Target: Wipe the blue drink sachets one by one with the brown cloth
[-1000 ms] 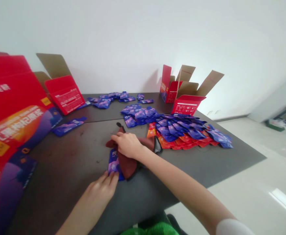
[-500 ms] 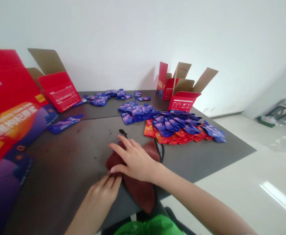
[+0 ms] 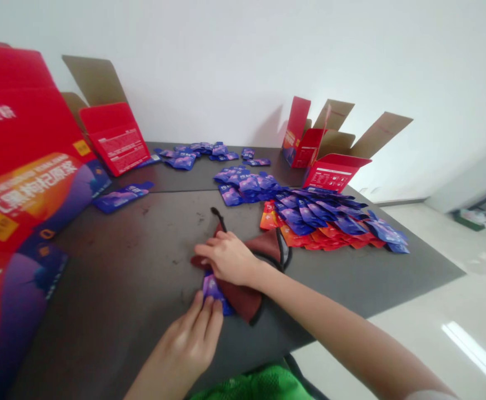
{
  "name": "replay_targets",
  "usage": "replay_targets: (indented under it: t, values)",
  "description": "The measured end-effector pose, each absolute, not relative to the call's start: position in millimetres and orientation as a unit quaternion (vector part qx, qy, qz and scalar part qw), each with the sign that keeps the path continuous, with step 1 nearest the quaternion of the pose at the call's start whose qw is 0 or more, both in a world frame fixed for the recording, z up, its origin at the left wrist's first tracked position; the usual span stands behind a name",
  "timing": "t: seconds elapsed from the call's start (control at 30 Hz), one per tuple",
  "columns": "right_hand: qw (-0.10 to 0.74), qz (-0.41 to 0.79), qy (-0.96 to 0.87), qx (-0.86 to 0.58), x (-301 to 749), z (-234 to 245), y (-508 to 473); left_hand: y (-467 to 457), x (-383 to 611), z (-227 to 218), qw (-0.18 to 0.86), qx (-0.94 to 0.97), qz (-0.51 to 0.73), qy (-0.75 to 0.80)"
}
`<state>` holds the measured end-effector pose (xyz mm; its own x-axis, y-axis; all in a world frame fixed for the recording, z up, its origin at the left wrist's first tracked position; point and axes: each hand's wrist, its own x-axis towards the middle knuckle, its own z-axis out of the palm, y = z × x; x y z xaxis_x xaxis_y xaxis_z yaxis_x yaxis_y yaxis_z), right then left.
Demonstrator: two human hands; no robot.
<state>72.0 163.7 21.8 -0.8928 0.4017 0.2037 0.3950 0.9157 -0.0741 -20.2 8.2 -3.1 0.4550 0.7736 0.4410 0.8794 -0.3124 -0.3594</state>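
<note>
My right hand point(image 3: 229, 258) is closed with bent fingers on a brown cloth point(image 3: 243, 301) edged in black, which lies bunched on the table in front of me. A black cord end point(image 3: 216, 214) sticks out of the cloth at the far side, and a grey lining shows at its right corner. Partly under the cloth is a purple-blue sachet point(image 3: 213, 287). The fingertips of my left hand point(image 3: 193, 333) are pressed together on its near left edge; the left thumb is hidden.
A pile of purple and orange sachets point(image 3: 321, 219) lies to the right, more purple sachets point(image 3: 246, 184) behind. Large red printed boxes point(image 3: 18, 166) crowd the left; open red cartons point(image 3: 330, 169) stand back right. A single sachet point(image 3: 123, 196) lies near the left boxes. The grey table point(image 3: 151, 266) meets a white wall.
My right hand has lifted part of the brown cloth and curled its fingers, uncovering the purple sachet. My left hand has moved a little toward me and right. The view has shifted left.
</note>
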Motion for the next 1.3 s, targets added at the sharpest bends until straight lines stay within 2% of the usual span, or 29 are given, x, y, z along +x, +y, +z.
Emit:
replay_targets:
  t: [0.17,0.37,0.57,0.7,0.8,0.97,1.13,1.3]
  values:
    - [0.132,0.009,-0.950,-0.282,76,40,186,13,-11,2,0.286,-0.796,-0.108,-0.522]
    - [0.251,0.064,-0.935,-0.243,113,80,139,14,-9,-6,0.277,-0.796,-0.112,-0.526]
    - [0.123,-0.001,-0.979,-0.166,94,36,126,12,-11,-6,0.282,-0.800,-0.092,-0.521]
    - [0.100,-0.003,-0.980,-0.173,80,23,144,11,-11,-2,0.276,-0.804,-0.114,-0.514]
    - [0.083,-0.010,-0.970,-0.230,68,22,167,12,-11,-2,0.266,-0.804,-0.127,-0.516]
    - [0.102,-0.012,-0.952,-0.289,66,43,191,14,-10,-3,0.232,-0.797,-0.158,-0.535]
    - [0.209,0.005,-0.937,-0.281,84,93,169,15,-7,-3,0.224,-0.801,-0.149,-0.535]
    - [0.145,0.028,-0.948,-0.280,79,85,142,15,-8,-7,0.221,-0.802,-0.112,-0.543]
